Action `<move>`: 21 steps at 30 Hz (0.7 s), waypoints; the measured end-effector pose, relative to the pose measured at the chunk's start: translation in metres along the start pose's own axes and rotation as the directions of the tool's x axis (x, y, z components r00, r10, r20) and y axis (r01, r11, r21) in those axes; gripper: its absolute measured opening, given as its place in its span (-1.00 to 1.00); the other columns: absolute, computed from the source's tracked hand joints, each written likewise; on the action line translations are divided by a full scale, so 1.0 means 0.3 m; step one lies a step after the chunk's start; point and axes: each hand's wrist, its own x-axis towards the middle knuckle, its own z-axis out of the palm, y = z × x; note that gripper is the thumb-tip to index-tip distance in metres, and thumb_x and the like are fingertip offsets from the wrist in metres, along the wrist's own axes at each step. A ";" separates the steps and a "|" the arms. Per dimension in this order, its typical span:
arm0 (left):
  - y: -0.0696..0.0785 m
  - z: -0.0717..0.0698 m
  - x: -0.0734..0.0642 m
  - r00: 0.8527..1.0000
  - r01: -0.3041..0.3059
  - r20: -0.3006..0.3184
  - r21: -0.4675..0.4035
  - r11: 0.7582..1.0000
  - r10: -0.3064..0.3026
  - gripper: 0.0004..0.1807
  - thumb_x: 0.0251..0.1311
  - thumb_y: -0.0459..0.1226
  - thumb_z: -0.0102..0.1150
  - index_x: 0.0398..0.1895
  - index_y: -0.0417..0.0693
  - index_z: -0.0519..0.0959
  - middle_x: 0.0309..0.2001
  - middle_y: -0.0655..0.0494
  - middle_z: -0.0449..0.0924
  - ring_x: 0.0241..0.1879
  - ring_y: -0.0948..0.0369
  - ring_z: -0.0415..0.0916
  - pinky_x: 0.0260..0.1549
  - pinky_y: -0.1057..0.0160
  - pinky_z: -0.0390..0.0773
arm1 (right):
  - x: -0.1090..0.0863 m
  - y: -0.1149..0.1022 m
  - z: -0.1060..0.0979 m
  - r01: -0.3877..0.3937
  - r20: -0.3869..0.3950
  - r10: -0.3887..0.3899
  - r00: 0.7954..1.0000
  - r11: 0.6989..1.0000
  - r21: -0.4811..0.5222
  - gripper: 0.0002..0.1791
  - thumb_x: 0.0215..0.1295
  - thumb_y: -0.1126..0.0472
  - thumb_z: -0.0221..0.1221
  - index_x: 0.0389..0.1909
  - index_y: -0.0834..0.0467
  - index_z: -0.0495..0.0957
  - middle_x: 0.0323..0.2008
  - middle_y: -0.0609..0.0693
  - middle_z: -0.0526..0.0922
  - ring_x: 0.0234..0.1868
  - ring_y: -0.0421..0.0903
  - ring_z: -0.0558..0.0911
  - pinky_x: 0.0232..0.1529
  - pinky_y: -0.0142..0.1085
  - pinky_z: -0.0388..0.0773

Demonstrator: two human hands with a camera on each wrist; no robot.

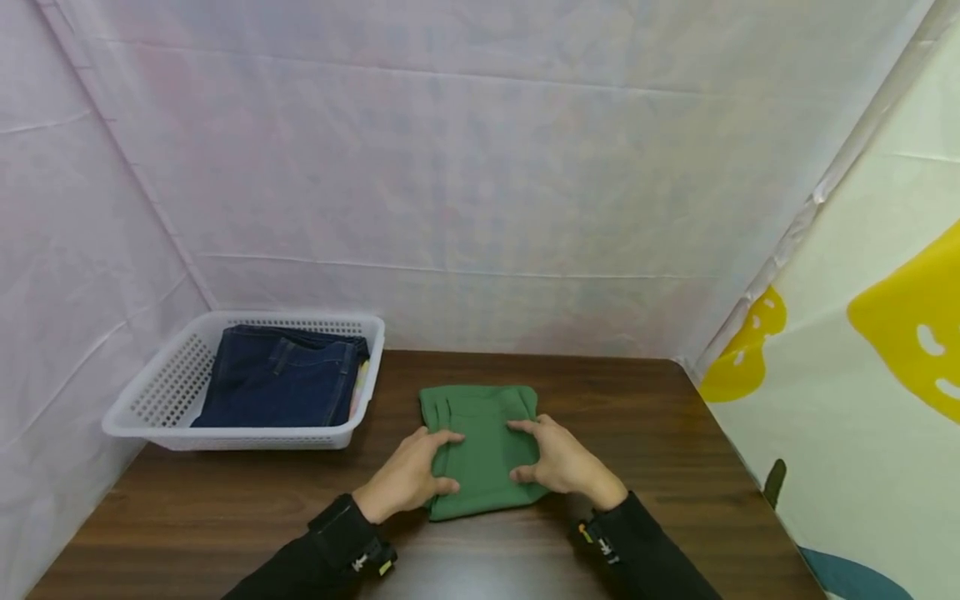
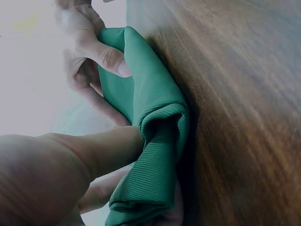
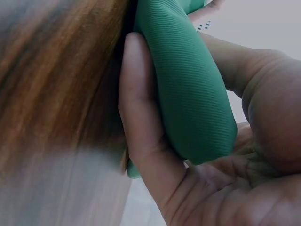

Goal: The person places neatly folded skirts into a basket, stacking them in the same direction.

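A folded green garment [image 1: 486, 458] lies on the table between both hands. At its left side, my left hand [image 1: 408, 473] grips the edge; in the left wrist view the thumb [image 2: 113, 146] presses into the layered, ribbed folds [image 2: 146, 183], and fingertips show beneath. My right hand [image 1: 564, 458] holds the opposite edge. The right wrist view has one finger [image 3: 141, 103] slipped under the rounded green fold [image 3: 193, 94], with the thumb over the top. Other fingers are partly hidden by the cloth.
On the left of the brown wooden table [image 1: 637, 433] stands a white plastic basket [image 1: 168, 383] holding folded dark blue jeans [image 1: 277, 383]. A pale fabric wall [image 1: 480, 183] rises behind the table. On the right hangs a sheet with yellow shapes [image 1: 738, 367].
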 end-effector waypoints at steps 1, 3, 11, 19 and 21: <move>0.001 -0.001 0.000 1.000 0.000 -0.003 0.001 1.000 0.000 -0.23 0.07 -0.09 0.54 0.38 0.08 0.45 0.10 -0.09 0.44 0.13 -0.08 0.41 0.05 -0.11 0.49 | -0.001 0.000 -0.001 0.000 -0.005 0.000 1.000 1.000 0.003 -0.10 0.15 -0.04 0.48 0.47 0.05 0.31 0.14 0.14 0.40 0.11 0.08 0.50 0.06 -0.02 0.51; 0.002 -0.001 0.000 1.000 0.005 -0.007 0.001 1.000 -0.005 -0.23 0.06 -0.10 0.54 0.38 0.08 0.45 0.06 -0.06 0.43 0.10 -0.05 0.43 0.03 -0.08 0.50 | -0.003 0.001 -0.001 0.002 -0.014 -0.002 1.000 1.000 0.009 -0.13 0.17 -0.02 0.47 0.46 0.06 0.32 0.16 0.14 0.40 0.13 0.09 0.50 0.06 -0.02 0.51; 0.004 -0.003 0.002 0.999 -0.005 -0.054 0.036 0.999 0.007 -0.20 0.01 -0.13 0.58 0.36 -0.02 0.47 0.00 0.00 0.40 0.03 0.02 0.46 -0.01 0.00 0.53 | -0.007 -0.004 0.002 0.033 -0.066 -0.031 0.997 0.999 0.018 -0.20 0.22 0.07 0.44 0.44 0.10 0.35 0.26 0.14 0.38 0.24 0.12 0.45 0.13 0.01 0.48; 0.026 -0.039 -0.001 0.988 -0.043 -0.143 0.104 0.994 0.058 -0.20 0.00 -0.17 0.58 0.37 -0.02 0.47 -0.02 0.03 0.42 -0.01 0.08 0.46 0.00 0.04 0.52 | -0.010 -0.023 -0.011 0.071 -0.126 -0.065 0.990 0.996 0.046 -0.23 0.25 0.07 0.42 0.45 0.06 0.35 0.26 0.08 0.38 0.26 0.10 0.44 0.14 -0.02 0.48; 0.037 -0.056 -0.005 0.985 -0.042 -0.160 0.116 0.992 0.060 -0.20 0.00 -0.18 0.58 0.38 0.00 0.47 -0.01 0.04 0.41 -0.01 0.09 0.46 0.00 0.05 0.52 | -0.011 -0.032 -0.018 0.069 -0.136 -0.061 0.989 0.996 0.056 -0.22 0.25 0.06 0.41 0.46 0.03 0.34 0.29 0.07 0.36 0.28 0.09 0.43 0.14 -0.03 0.49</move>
